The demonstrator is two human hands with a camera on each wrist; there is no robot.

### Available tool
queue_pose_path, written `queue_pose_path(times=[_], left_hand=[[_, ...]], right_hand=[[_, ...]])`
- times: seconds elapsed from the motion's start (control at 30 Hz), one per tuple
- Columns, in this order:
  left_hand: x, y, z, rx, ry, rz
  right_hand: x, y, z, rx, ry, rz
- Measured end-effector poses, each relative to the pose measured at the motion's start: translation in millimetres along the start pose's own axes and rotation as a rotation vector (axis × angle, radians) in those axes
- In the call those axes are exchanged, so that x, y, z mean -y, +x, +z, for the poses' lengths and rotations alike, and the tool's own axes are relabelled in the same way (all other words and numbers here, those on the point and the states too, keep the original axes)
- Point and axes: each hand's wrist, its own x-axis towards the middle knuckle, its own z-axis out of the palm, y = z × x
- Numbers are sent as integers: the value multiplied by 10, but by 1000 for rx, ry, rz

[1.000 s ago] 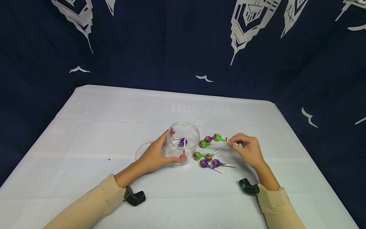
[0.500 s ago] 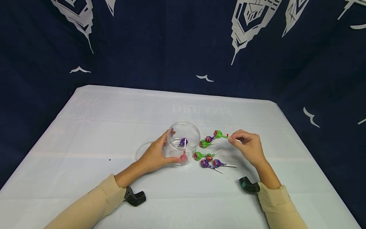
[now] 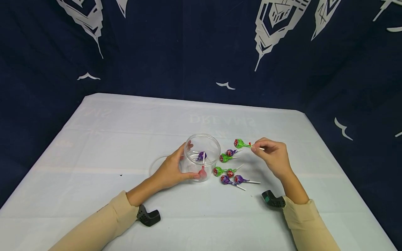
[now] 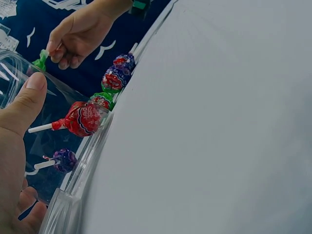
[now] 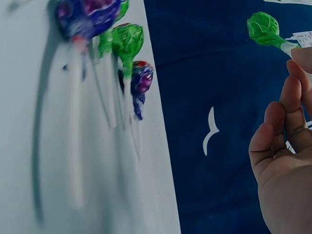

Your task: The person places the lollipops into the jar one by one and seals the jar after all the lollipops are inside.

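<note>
A clear plastic jar [image 3: 203,139] stands uncovered on the table, and my left hand [image 3: 169,171] grips it round its left side. Inside the jar are a red lollipop [image 4: 84,119], stick upward, and a purple lollipop [image 4: 64,160]. My right hand [image 3: 272,155] pinches the stick of a green lollipop [image 3: 239,143] between thumb and fingers, lifted above the table to the right of the jar. In the right wrist view that green wrapper [image 5: 263,29] shows at the fingertips. Below it lie several wrapped lollipops, among them a purple lollipop [image 3: 239,179] and a green lollipop [image 3: 217,171].
A clear round lid [image 3: 154,164] lies partly behind my left hand. The white cloth-covered table [image 3: 132,118] reaches back to a dark blue curtain [image 3: 176,48] with white prints. Black wrist cameras sit at both sleeves.
My right hand has risen and moved slightly away from me, lifting the green lollipop off the others beside the jar. The left hand and jar have stayed in place.
</note>
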Motion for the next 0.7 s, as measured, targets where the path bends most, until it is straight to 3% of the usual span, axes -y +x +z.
queue_pose_path(times=[0.37, 0.7], left_hand=[[-3, -8, -3, 10, -1, -15], [17, 0, 10, -1, -14, 23]], right_hand=[[86, 108, 118, 31, 135, -44], [157, 192, 217, 60, 206, -81]])
